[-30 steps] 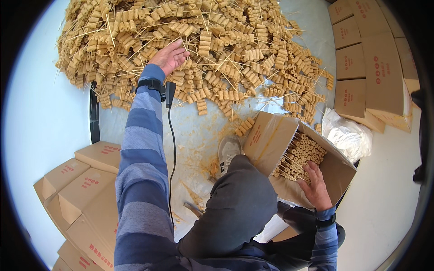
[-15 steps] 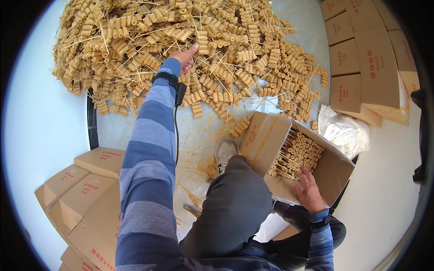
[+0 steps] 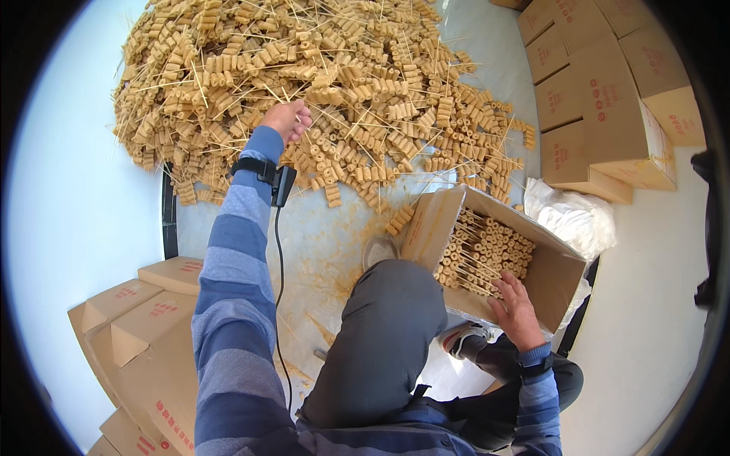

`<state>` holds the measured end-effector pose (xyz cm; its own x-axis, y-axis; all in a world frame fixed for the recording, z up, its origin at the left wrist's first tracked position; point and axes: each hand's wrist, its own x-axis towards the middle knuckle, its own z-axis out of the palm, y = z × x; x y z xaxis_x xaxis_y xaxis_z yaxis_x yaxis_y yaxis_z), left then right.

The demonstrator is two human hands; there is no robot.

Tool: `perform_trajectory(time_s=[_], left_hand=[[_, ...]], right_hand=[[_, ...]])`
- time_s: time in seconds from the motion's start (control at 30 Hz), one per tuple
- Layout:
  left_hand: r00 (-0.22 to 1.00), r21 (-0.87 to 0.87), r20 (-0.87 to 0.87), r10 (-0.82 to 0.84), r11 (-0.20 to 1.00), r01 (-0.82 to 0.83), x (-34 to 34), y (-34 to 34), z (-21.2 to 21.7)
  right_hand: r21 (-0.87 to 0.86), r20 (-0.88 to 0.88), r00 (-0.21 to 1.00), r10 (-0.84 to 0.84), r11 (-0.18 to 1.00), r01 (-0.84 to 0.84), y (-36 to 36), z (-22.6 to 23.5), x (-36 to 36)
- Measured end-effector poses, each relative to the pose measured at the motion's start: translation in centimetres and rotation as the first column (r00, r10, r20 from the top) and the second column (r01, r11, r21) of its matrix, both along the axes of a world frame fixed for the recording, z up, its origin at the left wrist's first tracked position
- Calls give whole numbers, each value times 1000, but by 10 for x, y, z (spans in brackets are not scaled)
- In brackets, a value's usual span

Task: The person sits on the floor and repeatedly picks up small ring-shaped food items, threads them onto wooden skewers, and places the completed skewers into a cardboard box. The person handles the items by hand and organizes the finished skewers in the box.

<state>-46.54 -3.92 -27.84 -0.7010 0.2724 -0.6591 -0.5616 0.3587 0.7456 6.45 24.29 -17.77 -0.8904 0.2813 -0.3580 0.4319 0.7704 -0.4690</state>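
Observation:
A big heap of tan skewered rolls covers the floor ahead of me. My left hand is stretched far out into the heap's near edge, fingers curled down around some skewers. An open cardboard box stands at my right, part filled with rows of the same skewers. My right hand rests flat on the near rim of that box, touching the skewers inside. My bent knee in grey trousers sits between the two arms.
Closed cardboard boxes are stacked at the upper right and more closed boxes at the lower left. A crumpled white plastic bag lies behind the open box. Loose skewer pieces and crumbs litter the pale floor.
My left arm has reached further out into the heap, and its fingers have curled down onto skewers. My right hand stays at the box, shifted slightly.

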Motion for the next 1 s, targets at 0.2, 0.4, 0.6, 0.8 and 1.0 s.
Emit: perform_trajectory(time_s=[0.2,0.4,0.6,0.8,1.0], left_hand=[[997,368,-81,2,929,28,35,-20,85],[939,690,-337,70,697,195,114,-2,168],[406,136,-908,-101,846,515,254,29,239],[-106,-171,-985,-135,731,660,352,43,261],[-222,-339,-938,-265,585,737,395,36,259]], right_hand=[[-68,-146,988,-49,997,39,-18,28,4],[-646,-76,931,-358,729,227,-49,84,-14],[-996,49,918,-394,54,76,-106,136,-55],[-988,-63,916,-396,-108,-114,-115,156,-61],[-983,-12,883,-470,-155,-95,-124,170,-32]])
